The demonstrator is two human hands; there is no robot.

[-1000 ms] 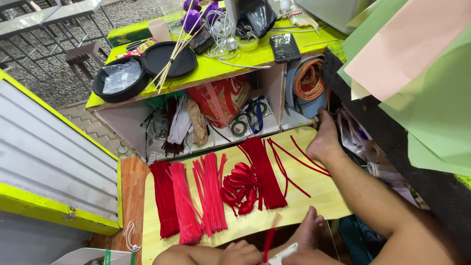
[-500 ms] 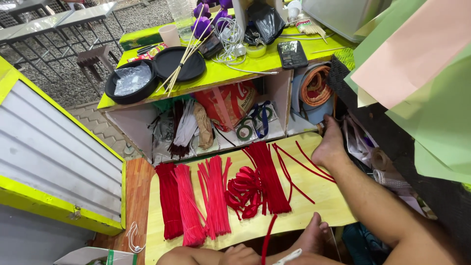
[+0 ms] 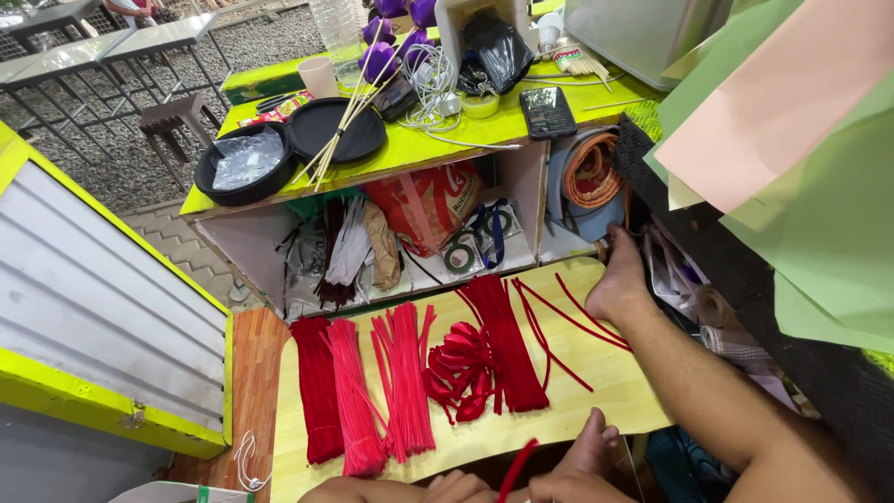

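Red strip (image 3: 515, 466) stays at 6 o'clock, right hand (image 3: 559, 488) probably grasping it. Left hand (image 3: 452, 488) is cropped, can't tell its grip. Bundles (image 3: 400, 382) on the counter (image 3: 596, 391) unmoved.

Both hands (image 3: 521, 484) pinch a red pipe cleaner (image 3: 515, 469) beside the yellow board (image 3: 596, 391).

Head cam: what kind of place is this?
Probably an outdoor craft stall for handmade flowers. Bundles of red and pink fuzzy pipe-cleaner stems lie on a yellow board, purple finished flowers on thin sticks stand on the lime-green shelf top, and gravel ground with metal tables lies behind.
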